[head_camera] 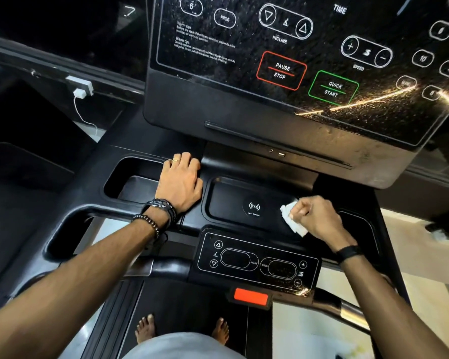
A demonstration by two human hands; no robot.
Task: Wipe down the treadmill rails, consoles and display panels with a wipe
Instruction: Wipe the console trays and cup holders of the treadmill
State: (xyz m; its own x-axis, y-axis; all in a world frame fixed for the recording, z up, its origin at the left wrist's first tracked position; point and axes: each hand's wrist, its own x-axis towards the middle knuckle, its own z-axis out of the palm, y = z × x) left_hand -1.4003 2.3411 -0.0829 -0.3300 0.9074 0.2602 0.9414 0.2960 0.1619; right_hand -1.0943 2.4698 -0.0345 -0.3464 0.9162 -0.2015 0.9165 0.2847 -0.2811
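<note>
Now my right hand [315, 218] pinches the wipe [293, 218] at the tray's [226, 203] right edge; left hand [180, 182] rests flat, bracing. I'd sweep leftward, overlapping.

wipe [293, 218] white | console [182, 125] black | safety key [250, 297] red

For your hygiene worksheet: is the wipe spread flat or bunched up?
Bunched. The wipe shows crumpled folds, gripped in the right hand on the charging tray.
</note>
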